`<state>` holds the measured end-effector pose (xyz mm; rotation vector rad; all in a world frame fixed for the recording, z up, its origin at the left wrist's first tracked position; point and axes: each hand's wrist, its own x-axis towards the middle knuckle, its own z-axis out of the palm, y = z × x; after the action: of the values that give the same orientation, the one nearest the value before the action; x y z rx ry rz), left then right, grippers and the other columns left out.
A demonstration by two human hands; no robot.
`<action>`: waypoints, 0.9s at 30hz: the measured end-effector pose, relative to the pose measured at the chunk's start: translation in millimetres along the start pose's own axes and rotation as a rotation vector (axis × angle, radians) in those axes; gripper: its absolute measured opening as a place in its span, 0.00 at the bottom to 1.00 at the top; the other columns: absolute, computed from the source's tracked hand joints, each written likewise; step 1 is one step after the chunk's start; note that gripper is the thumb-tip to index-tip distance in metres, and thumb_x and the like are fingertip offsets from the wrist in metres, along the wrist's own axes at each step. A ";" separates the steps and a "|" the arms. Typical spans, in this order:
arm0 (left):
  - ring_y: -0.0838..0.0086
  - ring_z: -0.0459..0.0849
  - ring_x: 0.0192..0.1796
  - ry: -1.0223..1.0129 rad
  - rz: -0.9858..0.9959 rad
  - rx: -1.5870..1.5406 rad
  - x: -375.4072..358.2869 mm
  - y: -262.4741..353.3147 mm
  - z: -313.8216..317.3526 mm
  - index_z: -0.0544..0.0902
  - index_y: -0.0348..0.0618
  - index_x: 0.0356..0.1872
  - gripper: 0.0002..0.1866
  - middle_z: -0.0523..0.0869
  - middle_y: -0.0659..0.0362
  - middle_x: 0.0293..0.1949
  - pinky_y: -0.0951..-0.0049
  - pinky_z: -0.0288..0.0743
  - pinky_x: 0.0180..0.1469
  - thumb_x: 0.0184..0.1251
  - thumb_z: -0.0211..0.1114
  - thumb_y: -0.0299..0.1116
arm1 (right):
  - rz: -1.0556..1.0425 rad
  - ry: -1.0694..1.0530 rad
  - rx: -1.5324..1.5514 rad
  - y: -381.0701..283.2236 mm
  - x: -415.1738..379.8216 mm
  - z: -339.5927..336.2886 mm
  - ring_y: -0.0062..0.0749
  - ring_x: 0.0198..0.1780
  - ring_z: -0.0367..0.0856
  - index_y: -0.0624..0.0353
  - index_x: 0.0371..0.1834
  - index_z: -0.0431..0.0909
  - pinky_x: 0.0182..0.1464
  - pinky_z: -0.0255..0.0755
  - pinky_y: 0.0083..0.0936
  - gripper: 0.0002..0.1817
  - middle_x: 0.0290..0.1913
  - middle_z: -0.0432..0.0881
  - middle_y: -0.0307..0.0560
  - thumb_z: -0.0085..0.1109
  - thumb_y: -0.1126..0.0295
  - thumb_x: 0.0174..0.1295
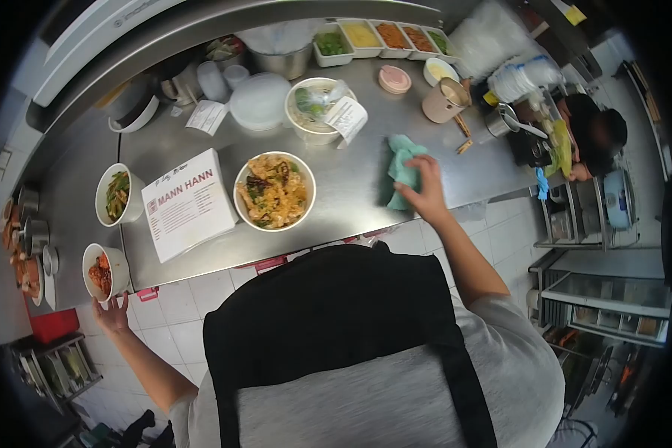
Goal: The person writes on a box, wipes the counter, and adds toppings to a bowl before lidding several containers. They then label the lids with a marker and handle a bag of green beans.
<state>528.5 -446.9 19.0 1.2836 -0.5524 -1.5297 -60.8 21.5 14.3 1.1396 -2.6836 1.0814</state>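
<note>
At the table's near left corner, my left hand point(112, 315) grips the lower side of a white paper bowl point(118, 263) holding reddish-orange food, its fingers spread around the base. On the right, my right hand point(425, 196) has its fingertips and thumb on a crumpled green cloth point(400, 158) lying on the steel counter point(343, 190). Between the hands sit a larger bowl of fried food with greens point(275, 191) and a stack of printed paper sheets point(189, 209). Another white bowl with green vegetables point(118, 196) stands behind the left one.
A bowl with a bagged item and receipt point(322, 112), stacked clear lids point(260, 102) and a pinkish-beige jug point(446, 101) stand farther back. Trays of chopped ingredients point(392, 37) line the rear. Another person point(593, 134) is at the far right, beside shelving.
</note>
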 end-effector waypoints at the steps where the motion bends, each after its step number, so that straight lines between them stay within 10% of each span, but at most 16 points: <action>1: 0.62 0.60 0.64 0.037 0.009 0.018 -5.1 -2.6 8.0 0.62 0.55 0.64 0.35 0.63 0.54 0.62 0.49 0.67 0.57 0.55 0.66 0.44 | -0.041 0.042 -0.012 -2.2 0.0 13.5 0.57 0.65 0.64 0.51 0.57 0.72 0.64 0.60 0.43 0.28 0.66 0.63 0.59 0.63 0.55 0.52; 5: 0.64 0.55 0.67 0.224 -0.099 0.259 39.9 -14.9 5.9 0.61 0.60 0.67 0.37 0.61 0.53 0.64 0.45 0.58 0.61 0.59 0.54 0.63 | -0.042 -0.124 -0.476 -22.9 -5.0 68.9 0.58 0.74 0.43 0.46 0.68 0.62 0.70 0.39 0.56 0.29 0.74 0.48 0.55 0.48 0.52 0.63; 10: 0.58 0.56 0.70 0.052 -0.071 0.262 34.4 -29.0 3.3 0.66 0.59 0.66 0.38 0.62 0.62 0.69 0.43 0.53 0.61 0.57 0.51 0.66 | -0.251 -0.080 -0.255 39.1 -36.4 14.7 0.53 0.67 0.63 0.49 0.63 0.70 0.66 0.58 0.46 0.27 0.67 0.65 0.54 0.52 0.75 0.57; 15: 0.56 0.62 0.68 -0.018 0.112 -0.033 -18.9 -52.0 -20.4 0.64 0.53 0.67 0.40 0.67 0.57 0.66 0.43 0.61 0.60 0.54 0.61 0.59 | 0.346 -0.038 -0.539 213.4 -80.0 -104.5 0.57 0.47 0.78 0.51 0.59 0.74 0.52 0.72 0.42 0.28 0.48 0.79 0.59 0.57 0.79 0.49; 17: 0.56 0.66 0.65 -0.162 0.150 -0.086 -54.1 -51.8 -27.8 0.64 0.52 0.67 0.39 0.68 0.55 0.65 0.48 0.67 0.57 0.55 0.61 0.57 | 0.549 0.508 -0.397 276.1 -91.6 -136.7 0.48 0.36 0.82 0.60 0.51 0.77 0.41 0.75 0.34 0.21 0.39 0.83 0.54 0.63 0.76 0.50; 20: 0.57 0.67 0.65 -0.182 0.176 -0.016 -139.0 -29.1 7.4 0.63 0.51 0.68 0.36 0.67 0.55 0.65 0.54 0.70 0.58 0.62 0.56 0.56 | 0.777 0.542 0.485 246.8 -67.3 -184.0 0.32 0.31 0.81 0.66 0.46 0.77 0.36 0.73 0.24 0.17 0.34 0.83 0.45 0.67 0.72 0.53; 26: 0.56 0.59 0.71 -0.294 0.178 0.008 -319.2 -40.2 152.3 0.56 0.52 0.71 0.36 0.59 0.54 0.70 0.48 0.56 0.67 0.68 0.49 0.57 | 0.478 0.374 1.030 110.5 17.1 -163.0 0.21 0.30 0.75 0.60 0.37 0.75 0.35 0.70 0.21 0.11 0.32 0.79 0.37 0.58 0.63 0.65; 27: 0.52 0.62 0.69 -0.378 0.176 0.069 -332.4 -53.3 168.7 0.55 0.48 0.71 0.38 0.60 0.50 0.70 0.47 0.66 0.63 0.67 0.49 0.59 | 0.439 0.292 1.137 103.9 23.8 -155.8 0.23 0.34 0.77 0.60 0.40 0.75 0.39 0.71 0.23 0.12 0.35 0.79 0.39 0.55 0.61 0.66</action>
<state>324.0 -172.9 177.0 0.9695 -0.9420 -1.6226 -180.4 152.9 77.9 0.2774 -2.0222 2.7364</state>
